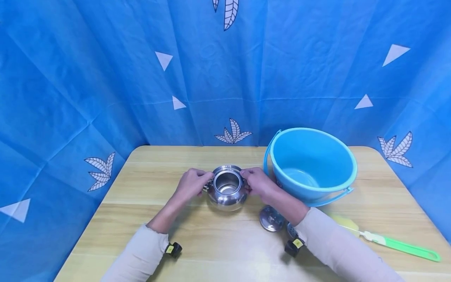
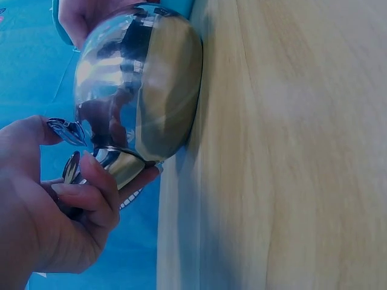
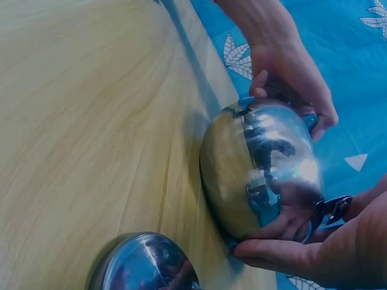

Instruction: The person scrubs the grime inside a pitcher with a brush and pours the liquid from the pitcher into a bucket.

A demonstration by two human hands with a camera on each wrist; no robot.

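A lidless stainless steel teapot stands upright on the table between both hands, its round mouth facing up. On its left side my left hand grips the short spout; in the left wrist view the fingers curl around this spout, with the thumb at a small metal lug near the rim. My right hand holds the opposite side, thumb along the lower body in the right wrist view, beside another metal lug. The teapot's bottom sits close over the tabletop.
A round metal lid lies near the right forearm, beside a perforated metal piece partly hidden by the arm. Behind the right arm stands a blue bucket. A green-handled sponge brush lies at right. Blue cloth surrounds the table.
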